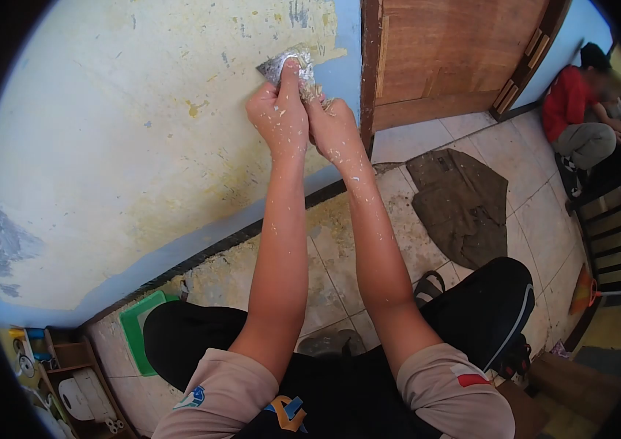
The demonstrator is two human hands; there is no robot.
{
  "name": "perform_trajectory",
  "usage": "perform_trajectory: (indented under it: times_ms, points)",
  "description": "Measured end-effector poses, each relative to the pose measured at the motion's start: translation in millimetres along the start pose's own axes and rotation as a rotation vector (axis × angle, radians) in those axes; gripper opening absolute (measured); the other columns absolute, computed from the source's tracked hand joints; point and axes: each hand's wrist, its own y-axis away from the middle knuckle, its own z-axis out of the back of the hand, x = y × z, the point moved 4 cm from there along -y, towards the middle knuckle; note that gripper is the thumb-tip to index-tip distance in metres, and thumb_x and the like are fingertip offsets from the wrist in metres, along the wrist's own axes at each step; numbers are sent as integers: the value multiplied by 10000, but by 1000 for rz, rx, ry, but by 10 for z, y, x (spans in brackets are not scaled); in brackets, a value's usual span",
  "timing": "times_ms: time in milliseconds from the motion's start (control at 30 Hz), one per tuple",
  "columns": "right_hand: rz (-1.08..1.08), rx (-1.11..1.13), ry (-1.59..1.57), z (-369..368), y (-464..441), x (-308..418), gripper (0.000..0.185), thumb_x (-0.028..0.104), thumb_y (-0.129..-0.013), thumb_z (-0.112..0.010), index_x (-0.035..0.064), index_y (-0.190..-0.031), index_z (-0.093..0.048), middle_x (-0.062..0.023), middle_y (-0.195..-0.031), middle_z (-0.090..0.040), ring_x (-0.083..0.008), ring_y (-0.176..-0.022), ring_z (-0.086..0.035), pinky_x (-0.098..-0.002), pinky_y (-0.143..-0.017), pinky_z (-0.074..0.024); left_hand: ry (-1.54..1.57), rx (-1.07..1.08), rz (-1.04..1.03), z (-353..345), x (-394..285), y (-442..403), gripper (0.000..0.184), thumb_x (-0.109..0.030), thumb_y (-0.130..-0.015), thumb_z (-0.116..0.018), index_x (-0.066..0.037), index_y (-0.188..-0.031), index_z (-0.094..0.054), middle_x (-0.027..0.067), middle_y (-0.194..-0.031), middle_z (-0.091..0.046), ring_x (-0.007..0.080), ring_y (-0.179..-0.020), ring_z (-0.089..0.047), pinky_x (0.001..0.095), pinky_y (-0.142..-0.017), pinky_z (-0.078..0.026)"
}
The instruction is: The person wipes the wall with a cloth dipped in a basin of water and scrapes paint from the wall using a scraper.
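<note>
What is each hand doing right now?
Left hand: closed, thumb pressed on a scraper's metal blade.
Right hand: closed, gripping the same scraper.

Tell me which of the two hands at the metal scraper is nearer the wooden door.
The right hand, on the side toward the wooden door; the left hand is farther from it, one digit pressed on the metal scraper.

A home, it seems: a wooden door (446, 55), a tiled floor (544, 227), painted walls (142, 132) and a small shelf (80, 373).
</note>
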Motion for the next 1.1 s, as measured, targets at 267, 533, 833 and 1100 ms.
perform_trajectory:
  times_ms: [267, 533, 833, 1100]
  points:
    - [-17, -1, 107, -3, 345, -464, 639, 479, -959, -595, -121, -739, -617, -241, -569, -568, -248, -556, -567, -455, -585, -455, -40, -12, 122, 376, 531, 361, 339, -240, -956, -705, 16, -736, -670, 4, -677, -612, 59, -609, -519, 262, -554, -448]
    - [-57, -61, 80, -65, 418, -1056, 637, 469, -989, -569, -107, -723, -621, -174, -523, -546, -213, -515, -549, -420, -542, -436, -47, 25, 192, 461, 951, 582, 279, -226, -969, -689, 21, -842, -714, 6, -759, -658, 54, -648, -533, 247, -590, -453]
    - [12, -120, 46, -58, 424, -1174, 628, 471, -995, -554, -110, -773, -646, -197, -537, -556, -226, -523, -562, -430, -555, -449, -106, 32, 210, 472, 1105, 618, 291, -219, -970, -682, 40, -840, -710, 46, -748, -679, 88, -646, -606, 255, -588, -483]
    - [-104, -26, 106, -10, 352, -1235, 647, 496, -969, -577, -126, -798, -631, -290, -639, -604, -386, -619, -642, -482, -643, -478, 22, -40, 211, 406, 1068, 645, 371, -272, -953, -709, 49, -768, -700, 30, -663, -636, 75, -591, -547, 267, -555, -463]
